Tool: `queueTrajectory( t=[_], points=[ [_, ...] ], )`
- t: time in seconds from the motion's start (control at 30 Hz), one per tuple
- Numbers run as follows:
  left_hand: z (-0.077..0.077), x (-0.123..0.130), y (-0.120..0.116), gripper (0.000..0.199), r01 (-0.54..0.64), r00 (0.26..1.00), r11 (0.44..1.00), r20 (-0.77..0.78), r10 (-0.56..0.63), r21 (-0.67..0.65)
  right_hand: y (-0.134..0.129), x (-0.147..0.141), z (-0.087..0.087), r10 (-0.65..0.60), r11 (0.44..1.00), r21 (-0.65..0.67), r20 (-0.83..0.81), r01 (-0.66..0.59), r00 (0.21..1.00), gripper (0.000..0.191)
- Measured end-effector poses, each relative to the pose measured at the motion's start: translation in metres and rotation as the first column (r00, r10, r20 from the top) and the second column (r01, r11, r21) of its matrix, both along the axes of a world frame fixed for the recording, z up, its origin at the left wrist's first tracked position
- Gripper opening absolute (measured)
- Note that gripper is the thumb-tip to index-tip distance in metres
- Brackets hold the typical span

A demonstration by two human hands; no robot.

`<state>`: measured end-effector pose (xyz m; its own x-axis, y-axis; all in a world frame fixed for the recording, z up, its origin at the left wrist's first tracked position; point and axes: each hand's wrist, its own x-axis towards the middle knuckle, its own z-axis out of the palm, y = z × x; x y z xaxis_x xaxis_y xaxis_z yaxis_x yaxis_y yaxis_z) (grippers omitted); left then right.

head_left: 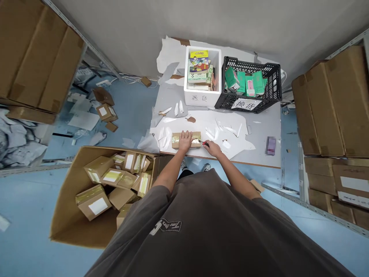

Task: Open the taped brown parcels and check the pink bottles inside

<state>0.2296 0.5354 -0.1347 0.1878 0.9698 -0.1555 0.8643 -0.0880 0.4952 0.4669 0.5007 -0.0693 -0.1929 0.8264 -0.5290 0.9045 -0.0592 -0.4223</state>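
Note:
A small, long cardboard box (175, 141) wrapped with yellowish tape lies near the front edge of the white-covered table. My left hand (185, 141) rests flat on top of it, fingers stretched out over the tape. My right hand (212, 148) is closed around the red-and-black handle of a utility knife (205, 144). Its tip points left and reaches the box's right end, where the tape shines. Torn white paper pieces (165, 137) lie beside the box on the left, and more scraps (226, 144) lie to the right of my right hand.
Behind stand a white foam box (202, 99) of colourful packages and a black crate (248, 104) of green boxes. A phone-like purple item (271, 146) lies at the table's right. A large carton (66, 215) of taped parcels stands lower left. Shelves with cartons (323, 111) flank both sides.

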Motion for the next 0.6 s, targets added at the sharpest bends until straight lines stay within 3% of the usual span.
queueTrajectory(
  t=[0.2,0.4,0.43,0.5,0.57,0.6],
  points=[
    [-0.012,0.000,-0.005,0.048,-0.019,0.998,0.998,0.060,0.015,0.058,0.013,-0.015,0.006,0.112,0.992,0.035,0.145,-0.118,0.983,0.038],
    [-0.014,-0.004,-0.005,0.045,0.009,0.997,0.995,0.073,-0.016,0.099,0.018,-0.023,-0.006,0.124,0.991,0.026,0.162,-0.130,0.979,0.037],
    [-0.013,-0.005,-0.005,0.045,0.008,0.997,0.995,0.073,-0.015,0.095,0.021,-0.012,-0.006,0.048,0.998,0.021,0.164,-0.053,0.985,0.037],
    [-0.010,-0.007,-0.006,0.044,0.004,0.997,0.998,0.081,-0.010,0.068,0.030,0.028,-0.002,-0.227,0.974,0.038,0.199,0.224,0.953,0.036],
    [-0.006,-0.008,-0.007,0.045,-0.007,0.995,1.000,0.097,0.005,0.024,0.040,0.085,0.009,-0.505,0.863,0.118,0.190,0.491,0.842,0.037],
    [-0.004,-0.008,-0.008,0.046,-0.013,0.994,1.000,0.107,0.013,-0.002,0.043,0.114,0.016,-0.531,0.847,0.150,0.190,0.510,0.826,0.037]
  ],
)
